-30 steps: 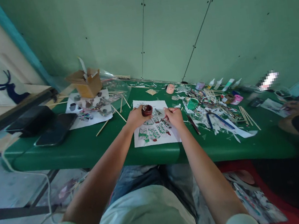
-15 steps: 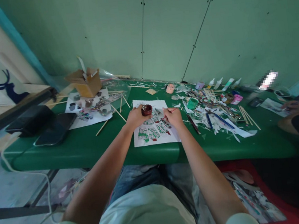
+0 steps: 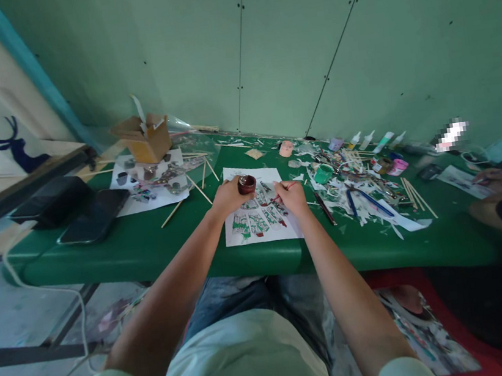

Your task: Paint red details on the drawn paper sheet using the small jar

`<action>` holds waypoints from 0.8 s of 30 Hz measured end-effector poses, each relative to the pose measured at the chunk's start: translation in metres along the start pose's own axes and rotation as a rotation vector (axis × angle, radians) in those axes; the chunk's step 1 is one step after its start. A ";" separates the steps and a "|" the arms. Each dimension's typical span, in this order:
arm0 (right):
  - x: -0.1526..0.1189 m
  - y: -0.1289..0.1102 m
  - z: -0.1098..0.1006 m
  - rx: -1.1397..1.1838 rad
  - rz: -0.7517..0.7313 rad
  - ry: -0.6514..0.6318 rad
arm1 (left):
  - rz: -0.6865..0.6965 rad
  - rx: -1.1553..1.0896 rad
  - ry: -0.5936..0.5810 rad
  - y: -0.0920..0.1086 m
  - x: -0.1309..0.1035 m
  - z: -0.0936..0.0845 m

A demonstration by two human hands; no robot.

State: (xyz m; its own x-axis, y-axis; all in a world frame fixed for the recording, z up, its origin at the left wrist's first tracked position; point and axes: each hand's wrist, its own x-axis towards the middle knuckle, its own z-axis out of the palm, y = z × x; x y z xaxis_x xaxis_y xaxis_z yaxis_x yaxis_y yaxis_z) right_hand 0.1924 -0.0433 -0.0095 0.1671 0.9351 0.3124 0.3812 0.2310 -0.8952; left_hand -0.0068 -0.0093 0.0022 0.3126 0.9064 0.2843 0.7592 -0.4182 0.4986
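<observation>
My left hand [image 3: 228,197] is closed around a small dark red paint jar [image 3: 247,185], held over the upper part of a white paper sheet [image 3: 232,238]. Between the fingers of my right hand [image 3: 291,195] is a thin red stick-like tool, perhaps a paintbrush [image 3: 278,196], its tip pointing left and down at the sheet. Several patterned pieces [image 3: 256,220] in green, white and dark red lie on the paper below the jar. Whether the tip touches a piece is too small to tell.
Paper scraps, pens and an open green jar [image 3: 323,173] crowd the right side. Small bottles [image 3: 383,141] stand along the wall. At left are a cardboard box [image 3: 148,141], wooden sticks [image 3: 172,214] and a phone [image 3: 94,217]. Another person's hand [image 3: 496,178] works at far right.
My hands, the jar and the red tool stay almost where they were. At far right the other person's arm has shifted slightly.
</observation>
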 end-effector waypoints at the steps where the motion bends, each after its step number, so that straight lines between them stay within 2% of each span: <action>1: 0.000 0.000 0.000 0.011 0.005 0.008 | 0.000 -0.001 0.001 0.000 0.000 0.000; 5: 0.000 -0.001 0.002 0.089 0.040 -0.006 | -0.003 -0.005 0.006 -0.001 0.001 0.002; 9: 0.000 0.001 0.003 0.039 0.028 -0.037 | -0.001 -0.008 0.007 -0.002 0.001 0.002; 14: 0.000 0.001 0.003 0.064 0.020 -0.002 | -0.001 0.002 0.010 -0.002 0.001 0.001; 19: 0.000 0.000 0.004 0.029 0.028 -0.056 | -0.003 0.011 0.009 0.000 0.000 0.000; 24: 0.000 0.000 0.003 -0.010 -0.008 -0.003 | -0.012 0.003 -0.006 0.002 -0.001 -0.001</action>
State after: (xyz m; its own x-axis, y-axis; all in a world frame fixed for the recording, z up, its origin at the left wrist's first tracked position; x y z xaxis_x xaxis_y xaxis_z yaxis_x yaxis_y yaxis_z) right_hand 0.1897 -0.0422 -0.0106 0.1613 0.9340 0.3188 0.3914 0.2360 -0.8894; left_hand -0.0065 -0.0110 0.0039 0.3068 0.9116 0.2737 0.7649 -0.4073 0.4991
